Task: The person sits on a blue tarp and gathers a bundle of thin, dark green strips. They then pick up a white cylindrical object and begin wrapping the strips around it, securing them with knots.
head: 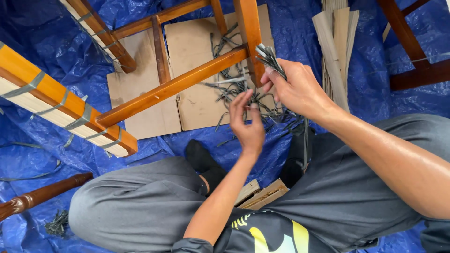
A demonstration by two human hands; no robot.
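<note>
Clasped in the right hand, a bundle of thin grey strips fans out above the knuckles, close against a leg of the overturned wooden chair. Fingers of the left hand are pinched together just below, on what may be a single strip, though that cannot be told for sure. Flat, narrow and stiff, the strips have dull cut ends. More loose strips lie tangled on a sheet of brown cardboard under the chair's glossy orange-brown rungs. Pale woven bands wrap the chair's seat rail. Crumpled blue tarpaulin covers the floor, where the person sits cross-legged in grey trousers.
</note>
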